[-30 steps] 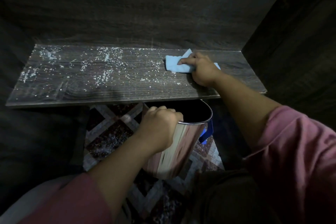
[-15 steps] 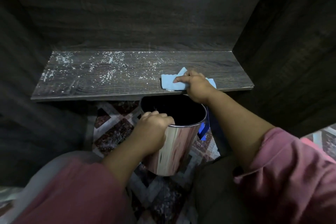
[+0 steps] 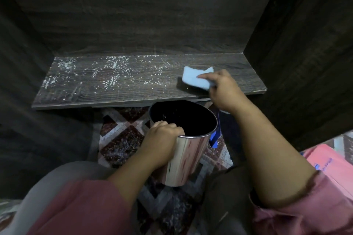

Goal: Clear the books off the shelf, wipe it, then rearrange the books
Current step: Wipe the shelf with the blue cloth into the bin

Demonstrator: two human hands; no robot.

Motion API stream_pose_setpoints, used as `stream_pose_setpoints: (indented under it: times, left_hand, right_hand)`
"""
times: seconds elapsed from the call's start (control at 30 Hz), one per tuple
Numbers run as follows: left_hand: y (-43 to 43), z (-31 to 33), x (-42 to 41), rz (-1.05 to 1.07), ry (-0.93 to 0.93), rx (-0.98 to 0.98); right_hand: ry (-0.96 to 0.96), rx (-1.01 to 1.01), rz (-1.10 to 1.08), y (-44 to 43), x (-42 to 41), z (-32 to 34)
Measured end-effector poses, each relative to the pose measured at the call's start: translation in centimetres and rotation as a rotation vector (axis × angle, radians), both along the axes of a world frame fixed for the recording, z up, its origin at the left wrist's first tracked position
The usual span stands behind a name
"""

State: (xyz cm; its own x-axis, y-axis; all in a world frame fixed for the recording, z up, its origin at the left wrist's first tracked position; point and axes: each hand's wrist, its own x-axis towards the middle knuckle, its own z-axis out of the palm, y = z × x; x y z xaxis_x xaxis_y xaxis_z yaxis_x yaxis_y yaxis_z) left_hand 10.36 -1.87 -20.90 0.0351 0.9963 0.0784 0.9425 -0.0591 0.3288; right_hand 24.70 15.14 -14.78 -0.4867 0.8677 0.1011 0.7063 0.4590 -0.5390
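A dark wooden shelf (image 3: 114, 89) holds no books; white crumbs speckle its left and middle. My right hand (image 3: 222, 87) holds a light blue cloth (image 3: 194, 78) near the shelf's right end, lifted a little above the board, with its shadow beneath. My left hand (image 3: 161, 143) grips the rim of a shiny metal bin (image 3: 183, 158), held just under the shelf's front edge. The bin's inside is dark.
Dark cabinet walls close in at the back, left and right (image 3: 305, 63). A patterned rug (image 3: 122, 139) lies below the shelf. A pink book or box (image 3: 328, 164) sits at the right edge. Something blue (image 3: 214, 139) shows behind the bin.
My right hand dragged the cloth to the shelf's front edge over the bin, then carried it back onto the board, slightly lifted. The bin stays under the edge.
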Motion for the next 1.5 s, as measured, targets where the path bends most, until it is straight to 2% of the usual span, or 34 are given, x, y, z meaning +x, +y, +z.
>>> stream_pose_setpoints:
  times: [0.1, 0.2, 0.27, 0.43, 0.57, 0.77, 1.03, 1.13, 1.2, 1.27, 1.37, 1.43, 1.5]
  left_hand:
    - [0.9, 0.2, -0.3, -0.044, 0.055, -0.077]
    - [1.4, 0.2, -1.0, -0.079, 0.064, -0.098]
    - [1.5, 0.1, -1.5, -0.088, 0.052, -0.089]
    - [1.6, -0.3, -2.1, -0.075, 0.006, -0.063]
    - [1.6, -0.4, -2.6, -0.063, -0.014, -0.061]
    - [1.2, 0.1, -3.0, -0.061, -0.005, -0.140]
    - [1.2, 0.4, -3.3, -0.051, -0.010, -0.129]
    - [1.3, 0.5, -3.3, -0.050, -0.016, -0.106]
    - [1.3, 0.6, -3.3, -0.044, -0.029, -0.107]
    - [1.3, 0.7, -3.2, -0.044, -0.034, -0.112]
    - [1.4, 0.6, -3.1, -0.051, -0.010, -0.117]
    - [1.5, 0.5, -3.1, -0.051, 0.001, -0.118]
    - [1.6, 0.3, -3.2, -0.048, 0.007, -0.109]
  right_hand:
    - [0.008, 0.092, -0.133, 1.2, 0.6, -1.1]
    - [-0.058, 0.056, -0.238, 2.0, 0.6, -1.7]
    - [-0.104, 0.017, -0.234, 2.5, 0.4, -2.3]
    - [-0.162, -0.020, -0.061, 2.6, -1.5, -3.5]
    - [-0.181, 0.033, 0.094, 1.7, -3.1, -3.8]
    - [-0.210, 0.067, 0.248, 0.3, -4.6, -3.5]
    - [-0.234, -0.074, 0.372, -0.6, -3.3, -1.6]
    - [-0.140, -0.110, 0.312, -0.3, -1.6, 0.1]
    - [-0.031, -0.016, 0.185, 0.6, -0.6, 0.5]
    - [-0.012, 0.091, -0.001, 1.8, 0.3, 0.0]
    - [-0.241, 0.027, -0.175, 2.0, 0.4, -1.3]
    - [-0.378, -0.009, -0.135, 0.9, -0.3, -1.9]
    - [-0.392, 0.015, -0.034, -0.4, -1.4, -2.1]
